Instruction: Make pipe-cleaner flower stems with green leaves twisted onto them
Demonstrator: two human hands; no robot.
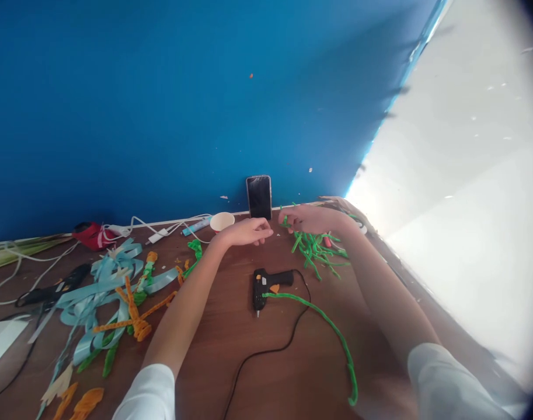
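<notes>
Hovering just beyond the hot glue gun, the left hand had its fingers loosely curled toward the right hand, not spread or pressed flat, and showed nothing pinched. The right hand, further right of the glue gun, was angled down with its fingers at small green bits. Whether it was pinching one could not be told, since the hand blocked the view. Directly below it, beyond and right of the glue gun, lay a tangled bunch of green chenille stems on the wooden surface. A long green chenille stem ran from the glue gun's lower body toward the near right, curving and touching the gun at its upper end. The stems looked light, soft and bendy, and the fuzz should grip rather than slip, though they would likely flex if held only at one end. Best hold was probably mid-length on the long stem, or by a free end on the bunch, as the pieces seemed snagged together. The glue gun's black cord trailed toward the near edge. A phone stood upright against the blue wall beyond the glue gun, with a paper cup just left of the phone. Light-blue ribbon lay well left of the glue gun.
</notes>
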